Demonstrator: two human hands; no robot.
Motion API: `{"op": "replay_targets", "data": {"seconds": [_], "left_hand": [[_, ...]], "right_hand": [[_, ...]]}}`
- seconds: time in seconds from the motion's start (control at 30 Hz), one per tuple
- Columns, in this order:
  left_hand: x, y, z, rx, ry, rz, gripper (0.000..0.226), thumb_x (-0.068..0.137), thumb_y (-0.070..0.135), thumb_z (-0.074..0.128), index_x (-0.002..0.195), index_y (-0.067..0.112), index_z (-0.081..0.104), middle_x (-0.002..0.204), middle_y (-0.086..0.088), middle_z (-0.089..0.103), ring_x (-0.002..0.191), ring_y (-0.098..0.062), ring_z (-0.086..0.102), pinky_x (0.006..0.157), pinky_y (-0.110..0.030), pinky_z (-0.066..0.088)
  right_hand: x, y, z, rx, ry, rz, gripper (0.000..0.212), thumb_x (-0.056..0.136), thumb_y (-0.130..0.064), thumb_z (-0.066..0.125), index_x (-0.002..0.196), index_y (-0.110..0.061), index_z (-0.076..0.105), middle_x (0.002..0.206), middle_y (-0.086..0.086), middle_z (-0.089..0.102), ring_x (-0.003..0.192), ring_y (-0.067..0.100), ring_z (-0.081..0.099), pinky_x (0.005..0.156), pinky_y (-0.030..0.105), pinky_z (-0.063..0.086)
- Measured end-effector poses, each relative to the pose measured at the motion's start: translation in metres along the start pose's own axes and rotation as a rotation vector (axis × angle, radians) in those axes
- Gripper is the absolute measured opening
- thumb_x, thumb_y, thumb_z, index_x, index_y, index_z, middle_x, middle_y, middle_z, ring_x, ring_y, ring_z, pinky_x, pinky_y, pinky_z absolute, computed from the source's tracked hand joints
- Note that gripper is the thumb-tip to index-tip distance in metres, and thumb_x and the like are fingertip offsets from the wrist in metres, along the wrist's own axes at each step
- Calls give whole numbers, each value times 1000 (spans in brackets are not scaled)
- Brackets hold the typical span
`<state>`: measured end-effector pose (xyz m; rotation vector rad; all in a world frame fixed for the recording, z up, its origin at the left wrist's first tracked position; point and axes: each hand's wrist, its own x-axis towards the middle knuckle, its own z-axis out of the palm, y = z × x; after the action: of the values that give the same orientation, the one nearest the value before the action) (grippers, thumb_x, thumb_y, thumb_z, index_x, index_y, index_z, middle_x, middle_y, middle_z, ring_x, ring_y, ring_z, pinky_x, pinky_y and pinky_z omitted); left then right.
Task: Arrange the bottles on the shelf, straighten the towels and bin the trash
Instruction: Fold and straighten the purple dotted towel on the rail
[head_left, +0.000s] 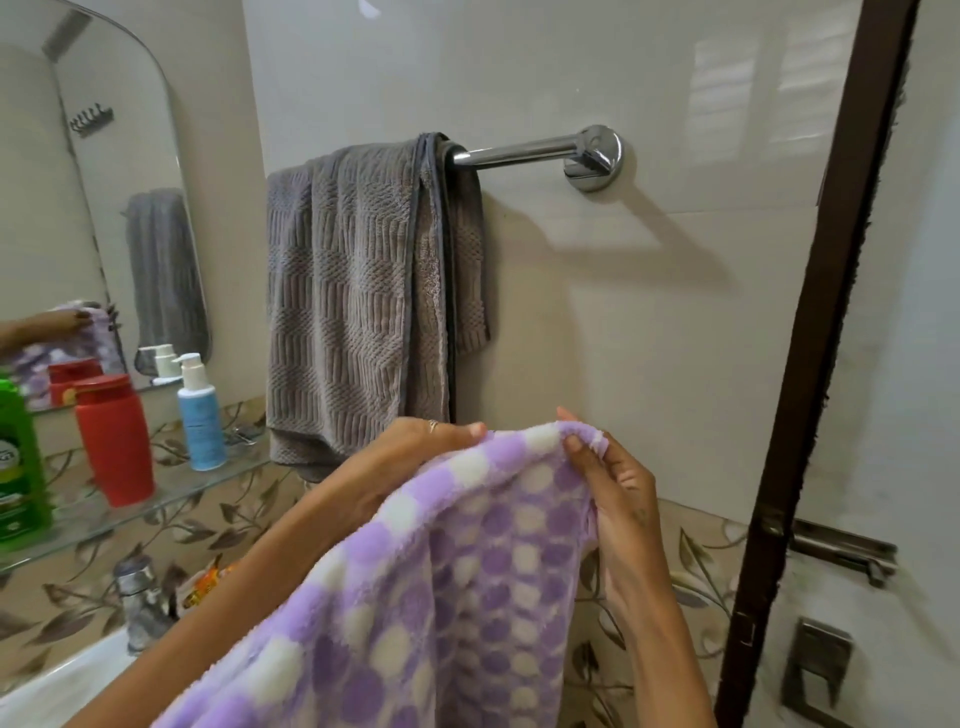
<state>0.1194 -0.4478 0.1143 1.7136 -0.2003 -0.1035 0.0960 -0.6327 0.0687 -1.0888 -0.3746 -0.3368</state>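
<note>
I hold up a fluffy purple towel with white dots (457, 571) in front of me, below a chrome towel bar (524, 150) on the white tiled wall. My left hand (415, 452) grips the towel's top edge on the left, a ring on one finger. My right hand (618, 488) pinches the top edge at the right corner. The towel hangs down over my left forearm. A grey ribbed towel (358, 291) hangs folded over the left part of the bar; the bar's right part is bare.
A glass shelf (171, 499) at left carries a red bottle (114, 441), a blue pump bottle (200, 415) and a green bottle (18, 462) under a mirror (93, 208). A tap (140, 597) stands over the white basin. A dark door frame (810, 364) runs down the right.
</note>
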Motion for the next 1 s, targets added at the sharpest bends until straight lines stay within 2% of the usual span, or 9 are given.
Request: {"op": "replay_targets", "data": {"seconds": [0.07,0.17,0.27,0.5,0.67,0.73,0.83,0.93,1.0], "left_hand": [[1,-8,-6,-87,53,-19,16,65,26,74,61,11,77,56,-2,70,49,-11,63,57,-20,51],[0,-12,-8,-85,149,-1,20,58,31,76,57,11,73,58,-5,65,53,-15,56,60,-25,44],[-3,-13,-2,-158,88,73,28,52,34,75,61,8,68,62,-9,60,55,-17,50,54,-23,41],[-12,-4,-3,-158,-85,287,12,68,21,71,56,17,69,54,6,66,47,-2,58,47,-12,46],[-4,-23,-12,470,35,361,14,71,33,63,75,20,58,71,12,59,69,-5,51,66,-27,45],[-5,-40,-21,754,103,238,36,70,49,56,85,16,58,83,7,62,79,-12,55,72,-32,44],[-10,-77,-47,991,84,-1,36,77,48,54,97,20,59,104,1,68,90,-15,59,69,-27,39],[14,-114,-29,870,375,-149,51,79,48,38,117,21,59,123,0,64,109,-14,60,81,-23,41],[30,-118,-20,378,1064,-272,35,90,24,58,111,-4,64,113,-11,68,106,-20,64,93,-28,46]], "right_hand": [[-2,2,-6,-5,-62,50,29,73,-29,63,101,-24,71,101,-3,75,91,7,69,69,17,55],[-6,5,-7,27,-200,133,43,71,-29,66,113,-19,66,110,-5,72,103,8,66,79,19,55],[-3,10,0,-35,-253,129,31,70,-31,66,98,-21,74,108,-15,71,110,2,61,90,18,50],[8,11,5,-96,-292,121,31,62,-36,75,82,-13,77,79,-3,73,72,5,64,62,20,53],[19,-1,13,-526,-76,-169,28,75,-20,74,56,-7,59,56,-8,43,59,6,37,55,23,34],[19,-4,14,-747,3,-275,39,77,-22,74,48,-19,48,47,-8,30,55,9,28,50,21,26],[16,-11,8,-899,139,-353,35,79,-24,72,49,-26,53,41,-7,34,56,12,35,49,19,29],[20,-27,-2,-941,263,-398,15,81,-26,71,71,-15,72,52,5,60,60,13,45,56,30,36],[25,-36,-5,-1005,303,-426,15,82,-28,69,81,-14,75,64,14,67,61,16,46,58,29,37]]}}
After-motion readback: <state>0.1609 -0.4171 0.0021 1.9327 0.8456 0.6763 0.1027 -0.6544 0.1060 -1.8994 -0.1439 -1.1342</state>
